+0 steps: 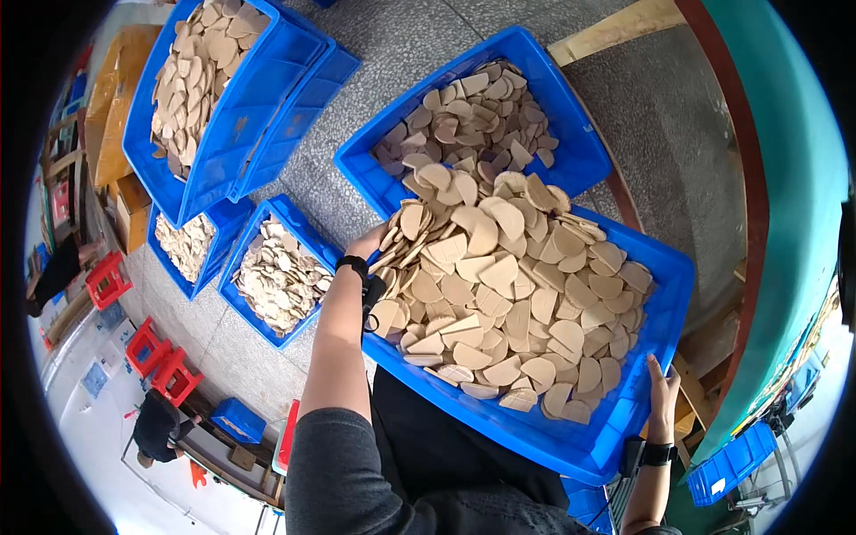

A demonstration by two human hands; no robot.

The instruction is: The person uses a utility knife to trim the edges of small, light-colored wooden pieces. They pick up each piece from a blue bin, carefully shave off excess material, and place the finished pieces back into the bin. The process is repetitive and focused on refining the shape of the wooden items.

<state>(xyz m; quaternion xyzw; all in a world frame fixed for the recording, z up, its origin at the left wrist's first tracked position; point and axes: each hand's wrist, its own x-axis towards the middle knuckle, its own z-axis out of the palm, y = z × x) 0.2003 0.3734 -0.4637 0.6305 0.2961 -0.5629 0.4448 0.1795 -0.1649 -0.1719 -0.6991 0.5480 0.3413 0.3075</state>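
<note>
**Two hands gripping a tilted blue crate of wooden pieces**

The person held a large blue plastic crate (624, 428) heaped with flat, pale wooden half-round pieces (499, 303). This crate filled the centre and the 4 o'clock part of the view and sat tilted, its far edge overlapping a second blue plastic crate (571, 152) at 12 to 1 o'clock, which lay on the speckled grey floor (660, 116) and held a shallower layer of the same half-round pieces.

The left hand (366, 242), just left of centre at about 9 o'clock, was closed over the left rim of the held crate, the fingers curled around the edge and partly hidden by the pieces. A black wristband (352, 264) sat on that wrist, and a grey sleeve (334, 473) covered the upper arm at 7 o'clock.

The right hand (662, 392), at about 4 o'clock, gripped the crate's right rim, the fingers pressed flat against the outer wall and the thumb side hidden behind it. A black wristband (658, 453) sat on this wrist too.

At 10 to 11 o'clock a stack of tilted blue crates (241, 116) held more tan wooden pieces. Below it, at 9 o'clock, two smaller blue crates (241, 294) on the floor contained paler, smaller wood chips. Red plastic stools (147, 348) stood at 8 o'clock, near another person in dark clothes (156, 428). A green wall (794, 178) curved along the 2 to 3 o'clock rim.
</note>
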